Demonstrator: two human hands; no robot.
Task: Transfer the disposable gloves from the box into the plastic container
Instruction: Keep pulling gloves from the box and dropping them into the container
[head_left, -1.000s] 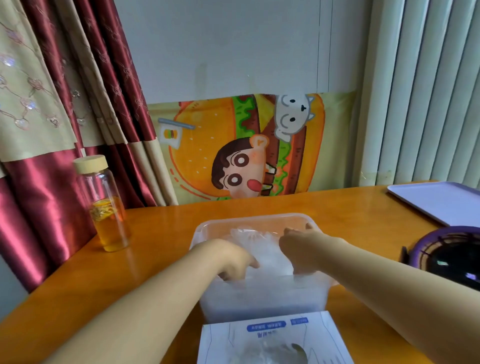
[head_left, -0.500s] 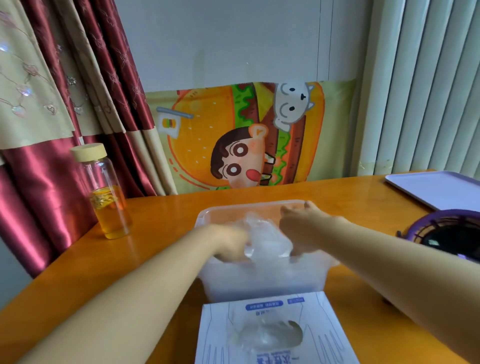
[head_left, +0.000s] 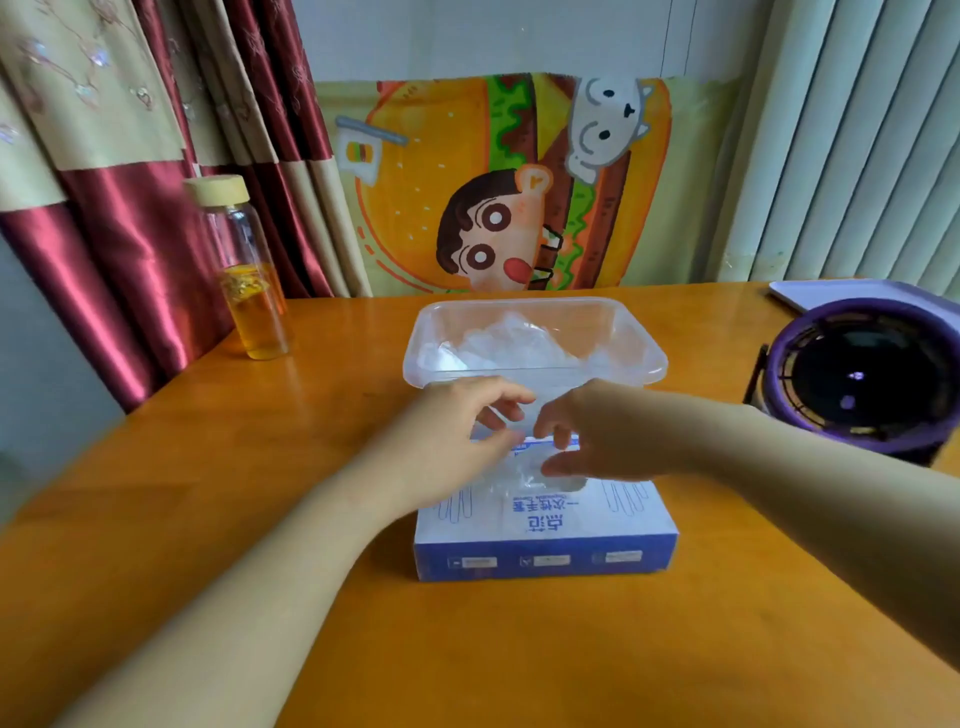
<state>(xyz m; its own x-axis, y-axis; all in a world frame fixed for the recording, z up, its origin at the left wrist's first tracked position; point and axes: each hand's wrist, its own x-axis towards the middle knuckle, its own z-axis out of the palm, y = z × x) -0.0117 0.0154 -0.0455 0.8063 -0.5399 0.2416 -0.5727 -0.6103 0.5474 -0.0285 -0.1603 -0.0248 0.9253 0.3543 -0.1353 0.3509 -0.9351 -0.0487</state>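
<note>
The table carries the container at the far middle and the box just on its near side (the hands hide whether the two touch). The container is open and holds a loose pile of clear gloves, heaped toward its far wall. The box lies flat with its opening upward, and both hands hang over that opening. The left hand comes in from the left with fingers curled above the thumb. Whether it nips anything cannot be told, since it is blurred. The right hand has thumb and fingers curled round a glove, a wisp of clear film standing out of the opening.

The step in hand looks like drawing a glove from the box, with part of the transfer done. The next move calls for a straight lift until the film clears the opening, then a short carry to the far side over the container's near rim, and a release above the pile. The film is light and clingy, so a second glove may trail out.
</note>
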